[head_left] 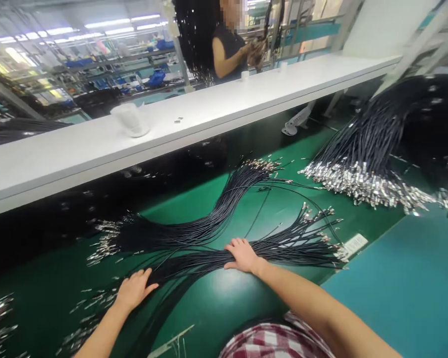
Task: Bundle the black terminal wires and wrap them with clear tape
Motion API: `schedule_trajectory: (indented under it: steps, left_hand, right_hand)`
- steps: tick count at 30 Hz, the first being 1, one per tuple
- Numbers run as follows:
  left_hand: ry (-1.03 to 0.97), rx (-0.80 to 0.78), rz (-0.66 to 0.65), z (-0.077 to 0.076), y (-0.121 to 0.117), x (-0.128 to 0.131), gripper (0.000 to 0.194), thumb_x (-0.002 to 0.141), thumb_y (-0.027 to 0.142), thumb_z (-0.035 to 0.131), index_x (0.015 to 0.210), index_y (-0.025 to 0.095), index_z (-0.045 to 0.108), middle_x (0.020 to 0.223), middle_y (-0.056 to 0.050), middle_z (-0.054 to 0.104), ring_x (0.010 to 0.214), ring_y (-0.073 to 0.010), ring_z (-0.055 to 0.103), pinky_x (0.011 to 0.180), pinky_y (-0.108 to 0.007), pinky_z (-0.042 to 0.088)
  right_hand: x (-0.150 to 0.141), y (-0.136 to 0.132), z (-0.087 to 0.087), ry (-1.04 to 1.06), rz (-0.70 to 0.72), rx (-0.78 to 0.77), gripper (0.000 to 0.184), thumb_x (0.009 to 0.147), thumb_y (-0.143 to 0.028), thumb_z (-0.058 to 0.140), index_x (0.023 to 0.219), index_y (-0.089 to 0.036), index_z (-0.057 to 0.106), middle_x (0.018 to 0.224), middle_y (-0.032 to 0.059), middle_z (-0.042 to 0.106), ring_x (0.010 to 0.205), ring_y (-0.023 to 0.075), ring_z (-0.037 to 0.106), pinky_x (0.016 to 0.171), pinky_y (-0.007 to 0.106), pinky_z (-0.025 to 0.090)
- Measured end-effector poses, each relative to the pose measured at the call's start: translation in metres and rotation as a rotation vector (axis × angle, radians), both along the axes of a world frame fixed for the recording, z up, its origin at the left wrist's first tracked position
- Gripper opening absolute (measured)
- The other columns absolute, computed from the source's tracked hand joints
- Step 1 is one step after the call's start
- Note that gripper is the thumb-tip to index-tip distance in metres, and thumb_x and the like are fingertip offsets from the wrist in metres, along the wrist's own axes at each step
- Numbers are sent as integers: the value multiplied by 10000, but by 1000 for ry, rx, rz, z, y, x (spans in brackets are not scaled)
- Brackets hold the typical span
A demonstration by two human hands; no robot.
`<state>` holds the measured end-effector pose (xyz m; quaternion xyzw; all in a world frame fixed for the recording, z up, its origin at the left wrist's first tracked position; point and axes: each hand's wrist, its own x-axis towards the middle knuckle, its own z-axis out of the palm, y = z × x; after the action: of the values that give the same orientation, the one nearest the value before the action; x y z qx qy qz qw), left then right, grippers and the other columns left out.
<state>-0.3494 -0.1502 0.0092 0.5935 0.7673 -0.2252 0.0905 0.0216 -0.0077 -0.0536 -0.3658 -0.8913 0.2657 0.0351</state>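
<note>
A bundle of thin black cables (194,262) with metal terminals on its ends lies across the green table in front of me. My right hand (242,256) is closed over its middle, fingers across the far side and thumb on the near side. Farther left, my left hand (133,289) lies on the same bundle with fingers stretched out and thumb apart. Some cables under both palms are hidden. Just beyond rests a second bundle of black cables (194,231), bent in an S-shape, its terminals fanned out at both ends.
A large pile of black cables (377,134) with silvery terminals hangs at the right. Above the table runs a white shelf (209,117) bearing a white roll (130,119). A white label (354,246) lies near the right edge. Behind the shelf, a person (231,49) handles something brown.
</note>
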Motion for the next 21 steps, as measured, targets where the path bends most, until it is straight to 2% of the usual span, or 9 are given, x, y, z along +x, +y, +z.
schedule_trajectory:
  steps: [3, 5, 7, 9, 11, 12, 14, 17, 21]
  left_hand:
    - [-11, 19, -120, 20, 38, 37, 469, 806, 441, 572, 1149, 125, 614, 1193, -177, 620, 1102, -362, 591, 883, -479, 492]
    - [-128, 130, -285, 18, 55, 81, 434, 865, 434, 509, 1164, 133, 600, 1188, -160, 614, 1093, -332, 583, 913, -456, 478]
    - [-286, 193, -419, 6, 68, 131, 458, 852, 424, 560, 1216, 146, 572, 1274, -164, 575, 1174, -326, 545, 987, -448, 444]
    - [-415, 205, -526, -13, 77, 177, 633, 777, 449, 679, 1316, 171, 499, 1390, -167, 498, 1292, -339, 458, 1081, -487, 362]
    - [-475, 164, -603, -32, 82, 212, 824, 679, 476, 784, 1369, 188, 437, 1426, -170, 458, 1335, -355, 403, 1126, -539, 281]
    - [-484, 134, -623, -39, 83, 224, 853, 655, 481, 807, 1363, 189, 434, 1402, -168, 475, 1319, -356, 414, 1121, -548, 278]
    - [-477, 88, -614, -48, 82, 241, 741, 691, 464, 793, 1297, 177, 476, 1299, -154, 532, 1228, -337, 477, 1058, -517, 353]
    - [-467, 68, -575, -51, 78, 251, 448, 816, 416, 688, 1158, 172, 531, 1164, -122, 563, 1084, -293, 527, 927, -434, 437]
    - [-465, 42, -566, -48, 67, 254, 337, 849, 381, 652, 1097, 182, 542, 1151, -103, 553, 1056, -276, 515, 911, -406, 430]
  right_hand:
    - [31, 21, 6, 5, -63, 35, 506, 882, -637, 500, 1132, -219, 636, 1110, 145, 619, 1107, 327, 504, 1017, 505, 298]
    - [64, 26, 7, -60, -87, 21, 508, 890, -634, 482, 1082, -194, 646, 1056, 155, 635, 1067, 323, 527, 983, 474, 339]
    - [94, 22, 7, -122, -49, -18, 539, 843, -665, 536, 1049, -181, 653, 1017, 158, 636, 1005, 323, 554, 921, 440, 388]
    - [118, 13, 6, -152, 24, -33, 610, 751, -709, 618, 1054, -180, 651, 1012, 153, 629, 962, 322, 567, 884, 426, 414]
    - [139, 5, 6, -154, 75, -4, 707, 649, -727, 697, 1100, -185, 634, 1044, 147, 618, 969, 327, 563, 884, 437, 421]
    - [149, 3, 7, -155, 78, 25, 744, 612, -721, 725, 1121, -188, 625, 1070, 147, 611, 993, 334, 555, 904, 453, 414]
    - [168, 3, 10, -168, 43, 94, 759, 586, -693, 757, 1129, -182, 617, 1105, 153, 600, 1051, 349, 534, 980, 500, 365]
    - [188, 7, 14, -209, 71, 157, 672, 605, -618, 785, 1067, -156, 628, 1083, 159, 602, 1086, 349, 518, 1049, 515, 294]
    - [192, -4, 15, -279, 135, 116, 601, 606, -492, 818, 1047, -138, 612, 1041, 160, 616, 990, 330, 543, 903, 442, 403]
